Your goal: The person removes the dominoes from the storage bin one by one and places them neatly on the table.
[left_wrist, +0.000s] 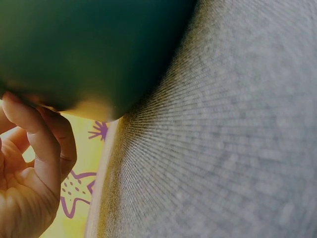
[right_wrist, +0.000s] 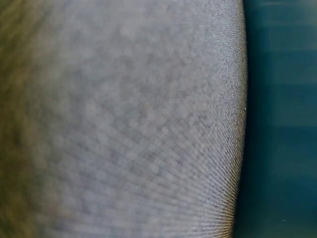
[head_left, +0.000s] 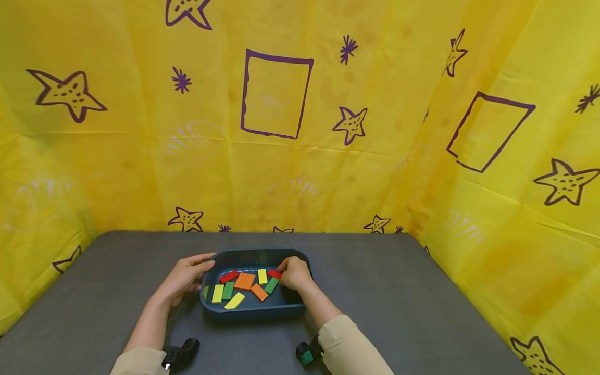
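A dark blue rectangular tray with rounded corners stands on the table, with several small red, orange, yellow and green blocks lying flat inside. My left hand holds the tray's left end, thumb at the rim and fingers against the outer wall. In the left wrist view, curled fingers touch the tray's side. Reaching over the right part of the tray, my right hand pinches the end of a red block between thumb and finger. A green block lies right beside it. The right wrist view shows only the tray's outer wall and tabletop.
The grey table extends around the tray on all sides. Behind it and along the sides hangs a yellow curtain with purple starfish drawings. Both wrists carry dark straps with cameras, close to the beige sleeves.
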`<state>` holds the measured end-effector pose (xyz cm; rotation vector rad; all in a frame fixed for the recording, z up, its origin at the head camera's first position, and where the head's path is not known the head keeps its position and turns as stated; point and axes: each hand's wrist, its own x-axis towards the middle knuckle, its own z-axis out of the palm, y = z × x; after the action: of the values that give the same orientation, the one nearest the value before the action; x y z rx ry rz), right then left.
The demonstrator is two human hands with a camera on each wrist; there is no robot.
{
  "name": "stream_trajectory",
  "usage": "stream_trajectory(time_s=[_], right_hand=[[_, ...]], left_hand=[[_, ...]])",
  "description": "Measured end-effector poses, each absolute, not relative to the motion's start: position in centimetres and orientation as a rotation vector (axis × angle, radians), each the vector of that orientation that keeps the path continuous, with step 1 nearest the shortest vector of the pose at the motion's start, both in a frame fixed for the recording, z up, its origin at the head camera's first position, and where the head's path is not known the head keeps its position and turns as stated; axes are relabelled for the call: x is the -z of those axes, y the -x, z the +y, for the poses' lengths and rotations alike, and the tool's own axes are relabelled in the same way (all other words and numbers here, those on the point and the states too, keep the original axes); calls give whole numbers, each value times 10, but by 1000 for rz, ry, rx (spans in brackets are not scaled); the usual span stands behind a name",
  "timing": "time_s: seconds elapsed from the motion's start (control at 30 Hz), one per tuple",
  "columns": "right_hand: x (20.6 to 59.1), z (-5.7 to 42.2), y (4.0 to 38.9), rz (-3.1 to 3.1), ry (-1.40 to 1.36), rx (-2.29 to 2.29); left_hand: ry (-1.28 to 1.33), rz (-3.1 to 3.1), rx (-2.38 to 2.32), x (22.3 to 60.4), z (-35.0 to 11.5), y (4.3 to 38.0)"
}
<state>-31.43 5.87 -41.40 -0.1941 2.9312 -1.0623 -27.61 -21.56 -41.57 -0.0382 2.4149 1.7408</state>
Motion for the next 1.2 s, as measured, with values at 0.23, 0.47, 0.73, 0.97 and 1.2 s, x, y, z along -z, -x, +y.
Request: stream_trajectory(time_s=[0.23, 0.47, 0.73, 0.97, 1.2], right_hand=[[412, 58, 312, 2958, 179, 1025], [409, 58, 310, 2988, 160, 1042], [408, 58, 310, 2998, 149, 1110], [405, 60, 310, 2988, 172, 1239], [393, 63, 311, 3008, 189, 1321]], left_hand=[[22, 2410, -1754, 415, -216, 275], [2, 2412, -1767, 414, -215, 274], [-4, 2399, -1777, 415, -216, 275], [-1, 2385, -1768, 412, -215, 274], [-4, 2359, -1764, 411, -216, 273]])
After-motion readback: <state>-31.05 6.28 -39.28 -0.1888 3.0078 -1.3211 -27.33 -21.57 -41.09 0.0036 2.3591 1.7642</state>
